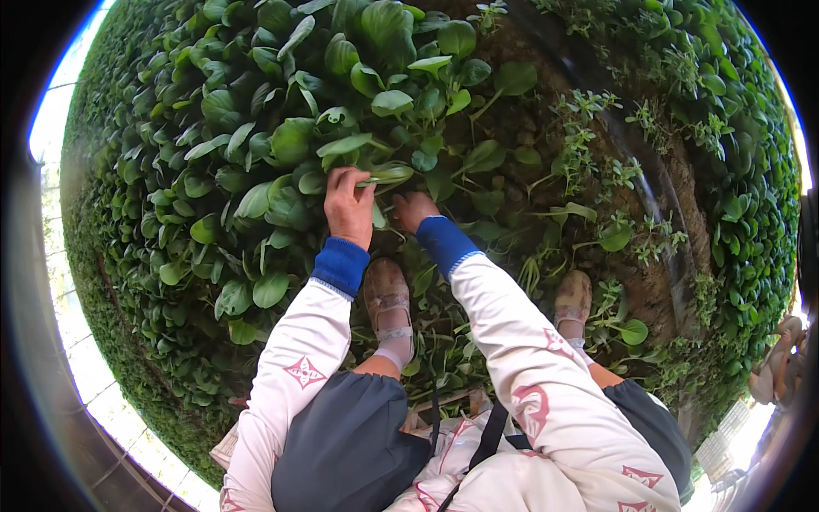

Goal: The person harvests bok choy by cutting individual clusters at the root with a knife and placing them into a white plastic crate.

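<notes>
My left hand (350, 206) is closed round a leafy green plant (390, 173), whose pale stalks point right and whose leaves lie up and left of my fingers. Just to the right and a little lower, my right hand (413, 210) is low among the stems, its fingers bent; leaves and shade hide its fingertips, so whether it grips anything does not show. A dense stand of broad-leaved greens (291, 141) surrounds my left hand on the left and above. Loose-looking leaves and stems lie beneath both hands.
My shoes (387, 288) stand among low greens and scattered stems. Black plastic film or tubing (646, 185) runs down the right over brown soil, with small weeds (582, 121) beside it. More greens (755, 211) grow at far right. Part of a crate-like object (441, 404) shows between my legs.
</notes>
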`<state>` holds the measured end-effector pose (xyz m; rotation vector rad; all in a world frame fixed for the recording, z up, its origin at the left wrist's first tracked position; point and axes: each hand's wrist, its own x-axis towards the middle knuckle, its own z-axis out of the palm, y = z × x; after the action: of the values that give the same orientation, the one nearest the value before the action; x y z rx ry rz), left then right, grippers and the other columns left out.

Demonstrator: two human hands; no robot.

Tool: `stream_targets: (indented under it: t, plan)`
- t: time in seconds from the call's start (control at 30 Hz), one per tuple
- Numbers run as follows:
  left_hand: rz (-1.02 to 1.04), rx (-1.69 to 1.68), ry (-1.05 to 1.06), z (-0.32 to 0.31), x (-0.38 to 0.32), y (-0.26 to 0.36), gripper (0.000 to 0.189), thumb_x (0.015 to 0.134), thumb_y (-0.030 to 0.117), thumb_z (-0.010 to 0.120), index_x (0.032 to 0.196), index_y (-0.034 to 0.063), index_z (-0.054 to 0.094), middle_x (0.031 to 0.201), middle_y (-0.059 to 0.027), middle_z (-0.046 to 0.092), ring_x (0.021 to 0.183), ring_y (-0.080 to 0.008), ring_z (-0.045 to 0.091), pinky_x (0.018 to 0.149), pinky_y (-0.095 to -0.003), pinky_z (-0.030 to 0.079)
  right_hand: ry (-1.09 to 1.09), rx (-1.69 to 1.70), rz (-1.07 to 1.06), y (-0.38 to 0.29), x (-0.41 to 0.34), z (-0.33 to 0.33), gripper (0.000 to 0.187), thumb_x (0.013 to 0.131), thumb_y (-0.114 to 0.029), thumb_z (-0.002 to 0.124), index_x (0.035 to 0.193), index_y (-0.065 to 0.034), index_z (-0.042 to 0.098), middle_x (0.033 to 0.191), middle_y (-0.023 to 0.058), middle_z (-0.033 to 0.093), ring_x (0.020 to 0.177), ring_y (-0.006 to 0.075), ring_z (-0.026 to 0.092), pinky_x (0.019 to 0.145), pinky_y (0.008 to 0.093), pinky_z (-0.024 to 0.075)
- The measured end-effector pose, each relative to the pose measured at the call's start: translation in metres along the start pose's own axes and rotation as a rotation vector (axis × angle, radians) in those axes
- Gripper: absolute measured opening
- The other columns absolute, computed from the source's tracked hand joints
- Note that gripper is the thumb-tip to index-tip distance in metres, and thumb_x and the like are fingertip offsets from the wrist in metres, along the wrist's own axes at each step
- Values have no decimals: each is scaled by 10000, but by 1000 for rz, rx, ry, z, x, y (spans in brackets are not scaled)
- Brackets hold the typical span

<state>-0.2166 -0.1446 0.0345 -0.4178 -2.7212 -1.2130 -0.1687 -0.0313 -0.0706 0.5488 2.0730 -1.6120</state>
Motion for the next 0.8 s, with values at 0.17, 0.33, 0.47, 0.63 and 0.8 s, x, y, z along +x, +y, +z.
stream_targets:
  t: [0.17,0.33,0.47,0.63,0.8]
  plan:
    - [-176,-295,-7,-27,-26,44,228,747,-126,651,930,-1,596,997,-80,538,829,-162,612,661,-256,528,131,985,87,-24,-81,-29,468,966,-472,411,1002,-67,643,628,30,568,401,76,374,418,240,323]
    - [-345,-455,-232,-20,-43,76,276,796,-98,622,1053,-6,581,1086,-81,537,786,-163,651,672,-258,559,246,1196,131,-31,-100,-52,329,952,-407,508,1002,-95,600,588,-51,420,417,41,293,393,218,211]
    - [202,205,-301,-42,-33,122,460,718,53,728,1159,88,602,1139,-100,589,760,-230,657,603,-305,531,359,1005,-10,-25,-112,-75,258,955,-326,552,990,-72,587,620,-61,462,440,17,333,398,183,236]
    - [343,292,-593,-18,-19,114,761,602,230,810,1272,49,498,1160,-95,520,1091,-287,479,969,-416,356,362,922,-120,-39,-124,-74,170,894,-222,660,940,-70,599,652,-78,487,528,14,418,461,178,314]
    - [476,215,-615,-1,-12,74,602,619,181,797,1134,63,510,1050,-103,530,980,-284,534,928,-415,387,425,529,-206,-27,-124,-74,112,869,-143,671,858,-42,624,641,-58,514,576,24,417,500,200,354]
